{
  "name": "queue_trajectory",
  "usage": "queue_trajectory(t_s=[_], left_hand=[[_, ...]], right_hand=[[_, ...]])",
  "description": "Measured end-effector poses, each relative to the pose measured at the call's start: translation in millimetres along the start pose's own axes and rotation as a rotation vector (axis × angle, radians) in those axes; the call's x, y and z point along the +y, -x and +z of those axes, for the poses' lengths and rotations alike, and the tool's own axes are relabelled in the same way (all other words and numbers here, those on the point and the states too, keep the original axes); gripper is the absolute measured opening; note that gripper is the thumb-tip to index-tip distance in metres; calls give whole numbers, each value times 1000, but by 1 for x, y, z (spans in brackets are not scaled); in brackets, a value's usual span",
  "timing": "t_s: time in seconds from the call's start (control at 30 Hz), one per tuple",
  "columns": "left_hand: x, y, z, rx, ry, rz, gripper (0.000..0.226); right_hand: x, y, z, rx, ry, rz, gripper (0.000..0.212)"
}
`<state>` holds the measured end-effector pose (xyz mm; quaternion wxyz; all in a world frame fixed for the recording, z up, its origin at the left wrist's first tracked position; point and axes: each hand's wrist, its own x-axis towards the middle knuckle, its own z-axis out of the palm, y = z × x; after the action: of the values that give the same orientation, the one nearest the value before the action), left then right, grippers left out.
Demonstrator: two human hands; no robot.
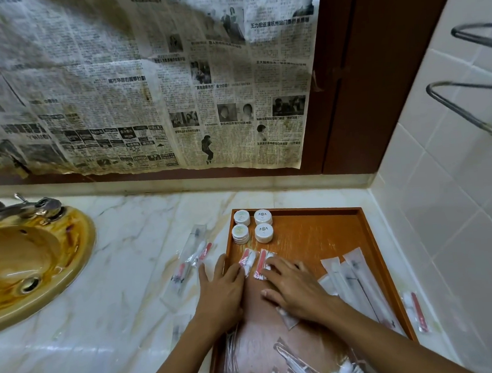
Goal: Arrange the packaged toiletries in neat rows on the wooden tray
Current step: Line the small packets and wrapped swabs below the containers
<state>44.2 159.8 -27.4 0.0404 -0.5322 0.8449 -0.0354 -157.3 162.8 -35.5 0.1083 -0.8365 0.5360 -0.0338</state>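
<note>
The wooden tray (323,233) lies on the marble counter by the right wall. Several small round white containers (253,225) stand in a block at its far left corner. Two red-and-white sachets (254,263) lie side by side just nearer. My left hand (221,290) rests flat with its fingers on the left sachet and the tray's left rim. My right hand (292,288) lies flat with fingertips on the right sachet. Long white packets (359,283) lie along the tray's right side. More clear packets (304,368) are heaped at its near end.
Clear packets with red items (190,260) lie on the counter left of the tray, and one (416,311) lies between the tray and the tiled wall. A yellowish sink (25,260) with tap sits far left. Newspaper covers the back wall; metal rails stick out at upper right.
</note>
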Motion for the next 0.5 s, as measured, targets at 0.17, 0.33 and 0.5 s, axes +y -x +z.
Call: queue_trajectory(t_s=[0.17, 0.33, 0.5], left_hand=[[2, 1, 1, 8, -17, 23, 78], [0, -2, 0, -30, -52, 4, 75], [-2, -6, 2, -21, -11, -25, 78]], right_hand=[[-1, -2, 1, -6, 6, -7, 53], [-2, 2, -1, -34, 3, -23, 55], [2, 7, 7, -50, 5, -42, 59]])
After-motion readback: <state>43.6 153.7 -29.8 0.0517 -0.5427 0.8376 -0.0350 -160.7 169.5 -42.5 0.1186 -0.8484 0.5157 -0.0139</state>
